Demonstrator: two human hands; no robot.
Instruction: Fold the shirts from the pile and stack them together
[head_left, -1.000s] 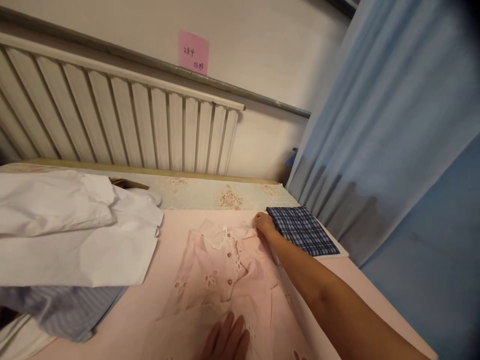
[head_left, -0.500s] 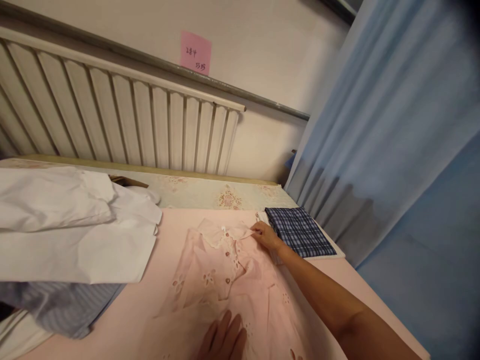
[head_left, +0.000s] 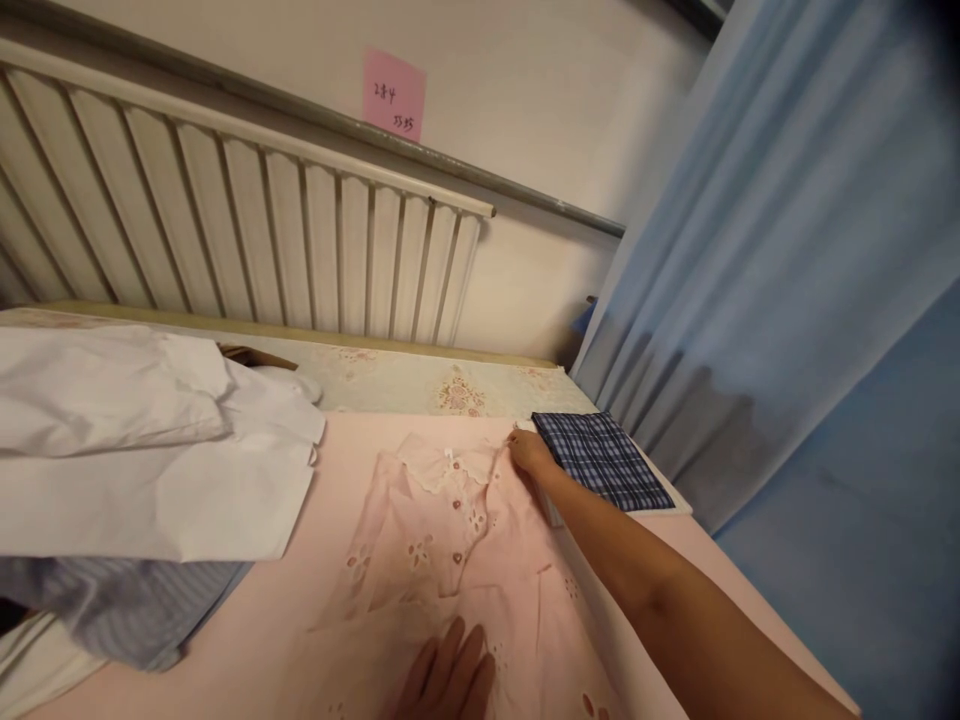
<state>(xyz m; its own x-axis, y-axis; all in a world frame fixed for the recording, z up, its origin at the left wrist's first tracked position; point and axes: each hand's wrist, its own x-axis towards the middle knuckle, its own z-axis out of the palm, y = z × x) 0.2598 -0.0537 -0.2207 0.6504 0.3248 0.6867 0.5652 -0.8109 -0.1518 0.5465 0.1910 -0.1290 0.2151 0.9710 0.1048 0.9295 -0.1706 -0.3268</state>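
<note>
A pale pink dress (head_left: pixel 420 545) with a scalloped collar, several small buttons down the front and cut-out flowers lies spread on the pink cloth. My left hand (head_left: pixel 448 672) rests flat on its lower part at the bottom of the view, fingers stretched out and the wrist out of sight. Up by the right side of the collar, my right hand (head_left: pixel 529 453) has its fingers closed on the edge of the dress at the shoulder. The fabric is drawn up toward these fingers, and the right part of the collar is partly covered.
A folded dark blue plaid cloth (head_left: pixel 600 462) lies just right of my right hand. White garments (head_left: pixel 150 480) are heaped at left, over a blue striped garment (head_left: pixel 150 610). Behind the table stands a radiator (head_left: pixel 322 240); a blue curtain (head_left: pixel 750 270) hangs at right.
My right hand has moved slightly up from the collar tip to the shoulder, taking the dress's right side with it. That front is now smoother. My left hand stays in place.
</note>
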